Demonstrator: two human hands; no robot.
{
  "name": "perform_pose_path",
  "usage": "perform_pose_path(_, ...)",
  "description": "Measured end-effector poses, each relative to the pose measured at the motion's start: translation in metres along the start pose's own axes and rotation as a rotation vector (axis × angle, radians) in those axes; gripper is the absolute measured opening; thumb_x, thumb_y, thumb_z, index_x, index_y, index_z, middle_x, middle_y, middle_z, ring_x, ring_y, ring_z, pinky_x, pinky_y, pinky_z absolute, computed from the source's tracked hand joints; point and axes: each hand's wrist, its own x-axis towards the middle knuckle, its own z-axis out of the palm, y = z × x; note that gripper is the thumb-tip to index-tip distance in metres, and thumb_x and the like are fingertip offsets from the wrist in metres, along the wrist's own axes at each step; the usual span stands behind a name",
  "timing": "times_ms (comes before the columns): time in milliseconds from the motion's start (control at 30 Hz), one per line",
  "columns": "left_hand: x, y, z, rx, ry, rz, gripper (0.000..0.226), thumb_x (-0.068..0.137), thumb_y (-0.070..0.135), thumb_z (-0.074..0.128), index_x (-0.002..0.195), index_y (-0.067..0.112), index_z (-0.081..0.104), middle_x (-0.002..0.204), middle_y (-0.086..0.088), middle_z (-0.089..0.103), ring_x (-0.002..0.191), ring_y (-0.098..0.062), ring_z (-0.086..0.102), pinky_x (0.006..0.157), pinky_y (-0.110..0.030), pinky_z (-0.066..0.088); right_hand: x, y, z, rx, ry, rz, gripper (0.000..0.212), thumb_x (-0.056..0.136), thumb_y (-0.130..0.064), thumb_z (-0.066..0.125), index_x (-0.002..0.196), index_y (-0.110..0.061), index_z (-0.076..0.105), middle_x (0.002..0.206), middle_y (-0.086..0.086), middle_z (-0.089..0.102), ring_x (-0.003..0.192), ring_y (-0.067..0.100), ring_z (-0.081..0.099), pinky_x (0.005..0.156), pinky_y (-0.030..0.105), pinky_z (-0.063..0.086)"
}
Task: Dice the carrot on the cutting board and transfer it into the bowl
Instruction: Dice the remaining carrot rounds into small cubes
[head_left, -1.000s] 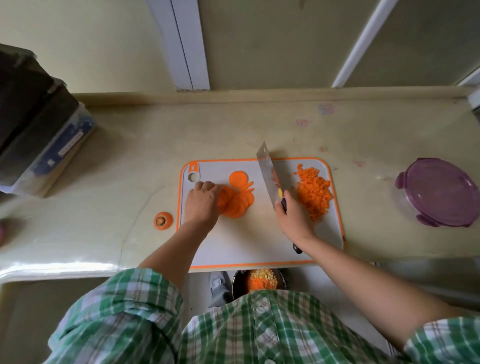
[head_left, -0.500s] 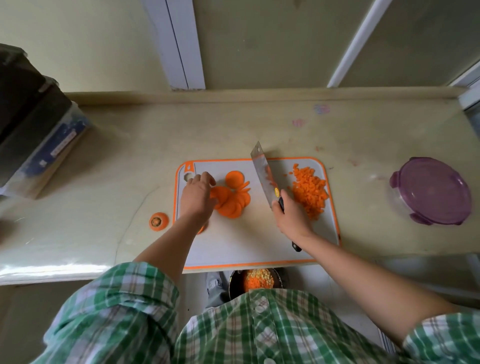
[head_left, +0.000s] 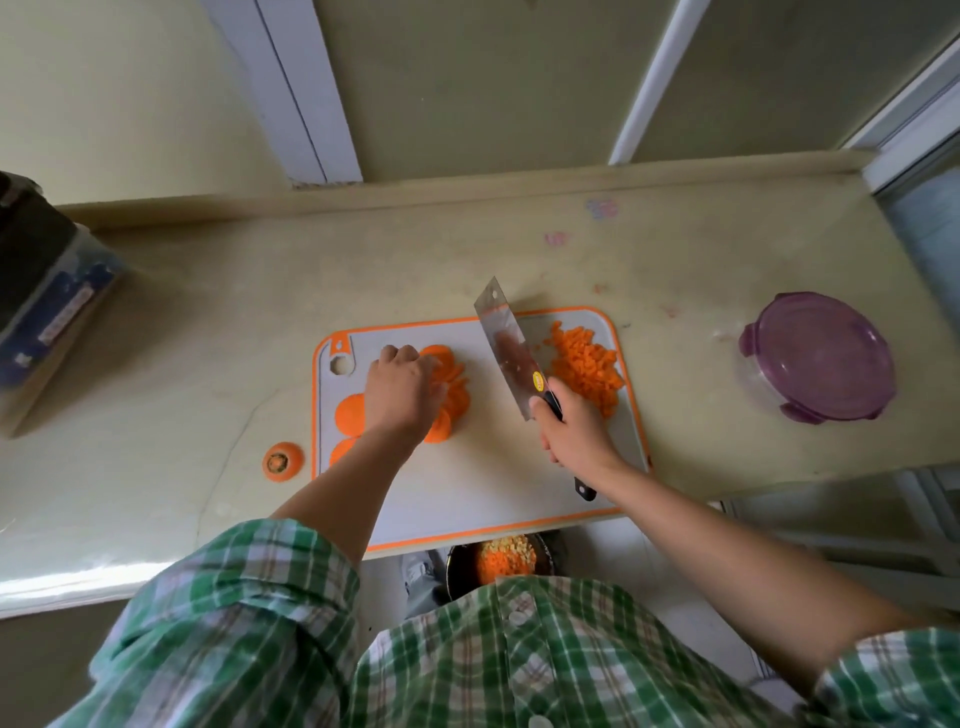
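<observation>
A white cutting board (head_left: 483, 483) with an orange rim lies on the counter. Round carrot slices (head_left: 453, 400) lie on its left half, with my left hand (head_left: 402, 392) resting on them, fingers curled over the pile. Two more slices (head_left: 349, 413) show left of that hand. A heap of diced carrot (head_left: 587, 364) sits at the board's right. My right hand (head_left: 571, 428) grips the handle of a cleaver (head_left: 506, 345), blade raised between slices and dice. A dark bowl (head_left: 501, 564) holding diced carrot stands below the counter edge, half hidden by my shirt.
A carrot top (head_left: 282, 461) lies on the counter left of the board. A container with a purple lid (head_left: 818, 356) stands at the right. A stack of boxes (head_left: 47, 317) sits at the far left. The counter ends at a wall behind.
My left hand has slid right over the slices, uncovering two slices on the board's left. The cleaver stays raised in my right hand, shifted slightly.
</observation>
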Motion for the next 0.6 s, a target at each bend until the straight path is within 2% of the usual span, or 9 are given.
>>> perform_pose_path(100, 0.008, 0.016, 0.009, 0.039, -0.055, -0.012, 0.027, 0.088, 0.031, 0.061, 0.109, 0.016, 0.067, 0.106, -0.011, 0.062, 0.105, -0.031, 0.049, 0.083, -0.038, 0.041, -0.001, 0.001, -0.006, 0.024, -0.011, -0.009, 0.016, 0.098, -0.021, 0.045, 0.085, -0.012, 0.046, 0.054, 0.001, 0.048, 0.037, 0.007, 0.043, 0.043, 0.029, 0.039)
perform_pose_path(267, 0.017, 0.026, 0.017, 0.049, -0.051, -0.099, 0.019, 0.087, 0.020, 0.059, 0.104, 0.011, 0.064, 0.103, -0.013, 0.061, 0.102, -0.032, 0.051, 0.074, -0.038, 0.043, 0.000, 0.006, -0.012, 0.053, -0.008, -0.007, 0.019, 0.098, -0.018, 0.047, 0.089, -0.002, 0.046, 0.054, 0.006, 0.047, 0.034, 0.004, 0.043, 0.039, 0.025, 0.036)
perform_pose_path(433, 0.021, 0.032, 0.019, -0.028, -0.055, -0.134, 0.018, 0.085, 0.017, 0.060, 0.100, 0.009, 0.066, 0.104, -0.013, 0.063, 0.102, -0.031, 0.053, 0.076, -0.039, 0.045, -0.001, 0.007, -0.018, 0.078, -0.021, -0.007, 0.019, 0.098, -0.018, 0.046, 0.093, -0.001, 0.047, 0.058, 0.007, 0.046, 0.037, 0.003, 0.044, 0.039, 0.025, 0.037)
perform_pose_path(600, 0.026, 0.041, 0.029, -0.063, -0.062, -0.092, 0.019, 0.086, 0.019, 0.062, 0.099, 0.007, 0.069, 0.103, -0.015, 0.063, 0.101, -0.032, 0.056, 0.081, -0.039, 0.047, -0.004, 0.010, -0.023, 0.063, -0.004, -0.014, 0.020, 0.098, -0.018, 0.047, 0.083, -0.005, 0.043, 0.056, 0.010, 0.049, 0.036, 0.006, 0.043, 0.039, 0.027, 0.036)
